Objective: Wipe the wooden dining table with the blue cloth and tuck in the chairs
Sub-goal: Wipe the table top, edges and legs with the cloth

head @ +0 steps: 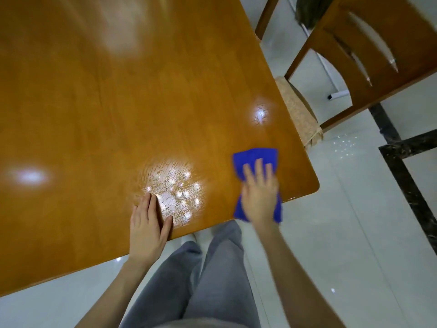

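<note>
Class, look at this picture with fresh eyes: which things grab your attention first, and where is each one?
The blue cloth stands out most, pressed flat under the right hand at the near right corner of the shiny wooden table. To its left, bright glare lights a streaky wet patch beside the flat left hand. A wooden chair stands at the table's right edge.

Bright overhead glare spots the glossy table (94,102); edges blur.
</note>
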